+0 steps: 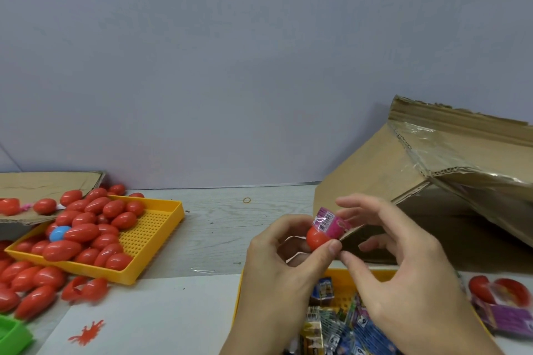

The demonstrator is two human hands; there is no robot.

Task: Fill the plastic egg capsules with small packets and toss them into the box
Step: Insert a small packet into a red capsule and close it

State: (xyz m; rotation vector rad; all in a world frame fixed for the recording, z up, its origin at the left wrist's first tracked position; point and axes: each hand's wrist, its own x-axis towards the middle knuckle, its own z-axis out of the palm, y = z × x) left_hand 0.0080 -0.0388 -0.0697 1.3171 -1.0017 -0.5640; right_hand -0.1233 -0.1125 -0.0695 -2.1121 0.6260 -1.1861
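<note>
Pressing a pink packet [331,221] into the red egg half [317,238] at lower centre: left hand [284,265] grips the half, right hand [403,262] pinches the packet. Packet's long axis tilts up-right, still proud; it could pop out. Beyond, the cardboard box [403,179] gapes toward us.

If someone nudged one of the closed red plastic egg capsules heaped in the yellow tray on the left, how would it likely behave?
A red plastic egg capsule would probably roll: it is smooth, rounded and glossy. It likely feels light, being a thin hollow shell. The yellow perforated tray has a raised rim that should stop it.
</note>
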